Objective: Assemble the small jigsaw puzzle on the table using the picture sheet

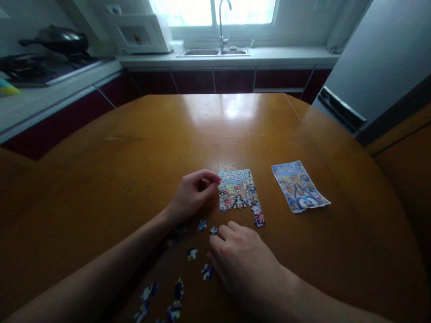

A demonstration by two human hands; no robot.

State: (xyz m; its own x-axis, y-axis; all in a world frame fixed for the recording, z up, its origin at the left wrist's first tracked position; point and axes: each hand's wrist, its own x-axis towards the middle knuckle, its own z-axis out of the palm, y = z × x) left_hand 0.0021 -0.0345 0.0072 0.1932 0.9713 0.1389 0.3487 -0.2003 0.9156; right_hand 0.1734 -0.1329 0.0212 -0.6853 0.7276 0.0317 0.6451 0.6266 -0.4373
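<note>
A partly assembled jigsaw puzzle [236, 188] lies flat on the wooden table, with a strip of joined pieces hanging down at its lower right. At its left edge, my left hand [193, 193] is curled, thumb and index fingertips close together and touching the puzzle's border. My right hand [245, 258] is closed, palm down, below the puzzle. Its curled fingers hide whatever may be under them. Right by those fingers lies a small puzzle piece [213, 230]. Loose pieces lie between my forearms, among them a blue piece [201, 225] and a pale piece [192, 254].
To the right of the puzzle is a creased picture sheet [299, 186] with similar artwork. More loose pieces [175, 309] are at the near side of the table [151, 143]. Beyond stand a counter with a sink [202, 52], a stove with a pan [62, 40] and a fridge [380, 58].
</note>
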